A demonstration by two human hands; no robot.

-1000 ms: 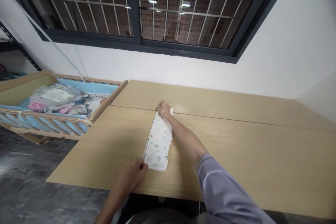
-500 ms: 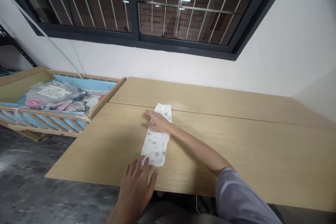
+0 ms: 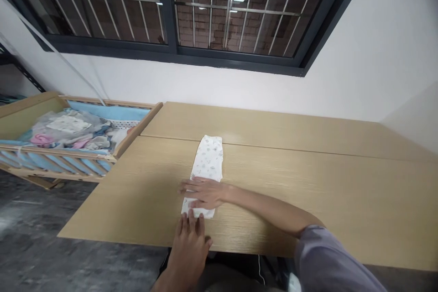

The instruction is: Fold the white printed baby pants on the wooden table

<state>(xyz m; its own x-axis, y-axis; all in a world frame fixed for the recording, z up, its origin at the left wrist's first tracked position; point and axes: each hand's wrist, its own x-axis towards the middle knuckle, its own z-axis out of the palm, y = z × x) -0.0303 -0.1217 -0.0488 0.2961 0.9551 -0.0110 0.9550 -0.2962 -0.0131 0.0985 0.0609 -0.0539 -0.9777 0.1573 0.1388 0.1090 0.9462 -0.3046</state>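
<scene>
A white printed cloth, folded into a long narrow strip, lies on the light wooden table, running away from me. My right hand lies flat across its near end with the fingers stretched out to the left. My left hand rests flat at the table's front edge, fingers extended, its fingertips touching the cloth's near edge. Neither hand holds anything.
A wooden crib with blue padding stands left of the table, filled with several loose garments. A white wall and a barred window are behind the table. Grey floor lies to the left.
My right hand has slid from the cloth's far end down to its near end and flattened. My left hand let go of the near corner and now lies flat.
</scene>
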